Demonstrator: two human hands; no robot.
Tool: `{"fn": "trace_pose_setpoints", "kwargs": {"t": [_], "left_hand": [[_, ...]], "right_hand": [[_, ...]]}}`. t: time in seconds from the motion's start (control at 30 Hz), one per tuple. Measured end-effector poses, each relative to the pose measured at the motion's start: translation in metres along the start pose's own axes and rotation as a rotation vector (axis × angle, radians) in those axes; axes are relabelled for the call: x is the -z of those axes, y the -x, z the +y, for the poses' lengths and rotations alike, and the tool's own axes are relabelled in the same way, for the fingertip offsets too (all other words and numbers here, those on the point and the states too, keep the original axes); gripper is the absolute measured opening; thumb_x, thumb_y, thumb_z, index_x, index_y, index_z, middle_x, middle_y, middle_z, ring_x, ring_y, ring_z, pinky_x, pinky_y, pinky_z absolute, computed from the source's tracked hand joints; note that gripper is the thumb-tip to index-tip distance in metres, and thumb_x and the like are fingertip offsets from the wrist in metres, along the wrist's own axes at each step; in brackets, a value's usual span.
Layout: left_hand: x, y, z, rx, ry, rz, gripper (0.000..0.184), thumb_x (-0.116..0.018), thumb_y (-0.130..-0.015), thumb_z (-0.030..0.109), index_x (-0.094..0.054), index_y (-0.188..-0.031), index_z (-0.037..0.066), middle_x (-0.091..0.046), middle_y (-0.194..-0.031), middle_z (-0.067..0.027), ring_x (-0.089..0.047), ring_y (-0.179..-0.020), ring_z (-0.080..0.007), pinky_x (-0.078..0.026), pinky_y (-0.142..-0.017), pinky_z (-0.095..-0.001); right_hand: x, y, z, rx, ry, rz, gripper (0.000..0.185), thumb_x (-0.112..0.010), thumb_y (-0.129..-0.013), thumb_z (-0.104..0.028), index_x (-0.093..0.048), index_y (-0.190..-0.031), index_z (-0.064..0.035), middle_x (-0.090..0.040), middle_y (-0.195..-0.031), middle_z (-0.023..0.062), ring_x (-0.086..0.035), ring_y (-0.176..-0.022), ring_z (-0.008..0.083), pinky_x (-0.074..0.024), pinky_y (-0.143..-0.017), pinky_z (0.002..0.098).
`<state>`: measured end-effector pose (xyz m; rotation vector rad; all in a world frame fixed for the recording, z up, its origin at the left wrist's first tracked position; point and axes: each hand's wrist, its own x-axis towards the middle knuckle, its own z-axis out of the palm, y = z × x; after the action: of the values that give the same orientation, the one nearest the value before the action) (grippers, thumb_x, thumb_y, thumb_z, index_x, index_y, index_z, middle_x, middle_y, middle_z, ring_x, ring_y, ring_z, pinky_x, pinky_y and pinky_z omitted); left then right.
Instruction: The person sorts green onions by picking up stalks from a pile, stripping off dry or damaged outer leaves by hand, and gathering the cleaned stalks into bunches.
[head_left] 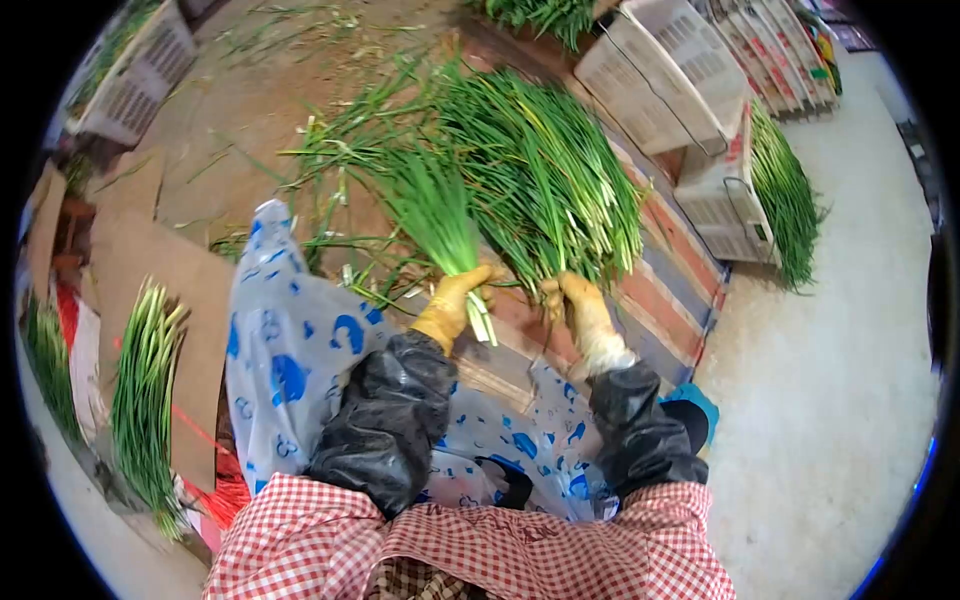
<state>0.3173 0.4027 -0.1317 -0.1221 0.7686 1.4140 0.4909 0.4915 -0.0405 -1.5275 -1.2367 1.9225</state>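
My left hand (455, 300), in a yellow glove, is closed around a small bunch of chives (440, 220). Its leaves fan out away from me, and the pale stem ends stick out below the fist. A large pile of chives (540, 160) lies just beyond, stem ends to the right and front. At its near edge my right hand (582, 315), gloved in yellow, has its fingers pinched on chive stems; how many is hidden. Loose leaves and trimmings (340, 160) are strewn left of the pile.
White plastic crates (660, 70) stand at the upper right, one holding chives (785, 200). Another crate (140, 75) is at the upper left. A chive bundle (145, 390) lies on cardboard (190, 290) at left. Blue-patterned plastic sheeting (285, 350) covers my legs.
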Motion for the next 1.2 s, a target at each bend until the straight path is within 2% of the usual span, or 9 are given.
{"fn": "trace_pose_setpoints", "kwargs": {"t": [0.3, 0.4, 0.5, 0.6, 0.7, 0.87, 1.03, 1.13, 1.2], "left_hand": [[-0.010, 0.031, -0.020, 0.078, -0.216, -0.015, 0.024, -0.063, -0.080, 0.017, -0.060, -0.098, 0.000, -0.064, -0.079, -0.0088, -0.057, -0.052, -0.0187, -0.043, -0.040, -0.0286], [0.019, -0.001, -0.066, -0.597, -0.977, 0.163, 0.030, -0.058, -0.078, 0.013, -0.056, -0.106, 0.002, -0.065, -0.087, -0.0150, -0.063, -0.072, -0.0324, -0.051, -0.064, -0.0412], [-0.005, 0.039, -0.044, -0.407, -1.403, 0.358, 0.042, -0.056, -0.077, 0.012, -0.050, -0.118, 0.006, -0.063, -0.092, -0.0164, -0.062, -0.083, -0.0362, -0.048, -0.073, -0.0465], [-0.009, 0.049, -0.046, -0.491, -1.663, 0.367, 0.052, -0.053, -0.079, 0.011, -0.039, -0.129, 0.008, -0.061, -0.092, -0.0183, -0.062, -0.083, -0.0355, -0.049, -0.070, -0.0465], [-0.029, 0.073, -0.047, -0.551, -1.872, 0.349, 0.059, -0.052, -0.080, 0.011, -0.030, -0.135, 0.011, -0.060, -0.089, -0.0193, -0.063, -0.081, -0.0348, -0.050, -0.067, -0.0446], [-0.026, 0.060, -0.075, -0.533, -2.293, 0.366, 0.061, -0.050, -0.083, 0.011, -0.023, -0.137, 0.003, -0.060, -0.086, -0.0127, -0.063, -0.076, -0.0291, -0.052, -0.063, -0.0391], [-0.030, 0.071, -0.084, -0.437, -2.153, 0.232, 0.084, -0.066, -0.070, 0.008, -0.017, -0.139, 0.002, -0.056, -0.101, -0.0192, -0.059, -0.092, -0.0339, -0.049, -0.074, -0.0421], [-0.027, 0.074, -0.078, -0.397, -1.520, -0.003, 0.087, -0.070, -0.072, 0.014, -0.016, -0.139, 0.002, -0.054, -0.110, -0.0150, -0.056, -0.097, -0.0278, -0.047, -0.079, -0.0371], [-0.026, 0.073, -0.057, 0.047, -0.938, -0.169, 0.074, -0.069, -0.076, 0.019, -0.027, -0.135, 0.003, -0.052, -0.117, -0.0120, -0.055, -0.097, -0.0232, -0.047, -0.080, -0.0358]], "right_hand": [[-0.058, 0.049, 0.095, -0.244, 0.094, -0.059, 0.029, -0.050, -0.090, -0.031, -0.057, -0.081, -0.0044, -0.053, -0.054, 0.0033, -0.047, -0.042, 0.0158, -0.0396, -0.042, 0.0270], [-0.043, 0.067, 0.106, -0.307, 0.205, -0.146, 0.032, -0.052, -0.089, -0.037, -0.059, -0.085, -0.0059, -0.057, -0.064, 0.0049, -0.053, -0.054, 0.0161, -0.0447, -0.051, 0.0272], [-0.035, 0.082, 0.113, -0.048, 0.279, 0.048, 0.033, -0.052, -0.089, -0.041, -0.059, -0.097, -0.0095, -0.061, -0.086, 0.0065, -0.057, -0.073, 0.0159, -0.0476, -0.061, 0.0296], [-0.050, 0.094, 0.101, -0.127, -0.164, -0.167, 0.036, -0.053, -0.089, -0.033, -0.051, -0.119, -0.0120, -0.054, -0.114, 0.0059, -0.056, -0.089, 0.0172, -0.0459, -0.077, 0.0300], [-0.064, 0.062, 0.115, -0.020, -0.648, -0.269, 0.035, -0.056, -0.088, -0.024, -0.052, -0.119, -0.0085, -0.056, -0.110, 0.0053, -0.056, -0.089, 0.0184, -0.0434, -0.082, 0.0288], [-0.040, 0.004, 0.111, -0.023, -0.993, 0.139, 0.024, -0.057, -0.083, -0.010, -0.058, -0.105, -0.0005, -0.064, -0.091, 0.0100, -0.060, -0.085, 0.0216, -0.0486, -0.076, 0.0283], [-0.007, -0.014, 0.100, 0.147, -1.006, 0.136, 0.021, -0.059, -0.080, -0.011, -0.061, -0.097, 0.0011, -0.064, -0.082, 0.0109, -0.062, -0.070, 0.0243, -0.0520, -0.067, 0.0345], [-0.004, -0.018, 0.099, 0.204, -0.695, 0.117, 0.020, -0.057, -0.081, -0.010, -0.060, -0.096, 0.0013, -0.064, -0.084, 0.0100, -0.062, -0.071, 0.0221, -0.0517, -0.066, 0.0335], [-0.007, -0.025, 0.095, 0.217, -0.607, 0.102, 0.021, -0.057, -0.081, -0.010, -0.060, -0.098, 0.0010, -0.064, -0.087, 0.0088, -0.062, -0.072, 0.0203, -0.0512, -0.066, 0.0327]]}}
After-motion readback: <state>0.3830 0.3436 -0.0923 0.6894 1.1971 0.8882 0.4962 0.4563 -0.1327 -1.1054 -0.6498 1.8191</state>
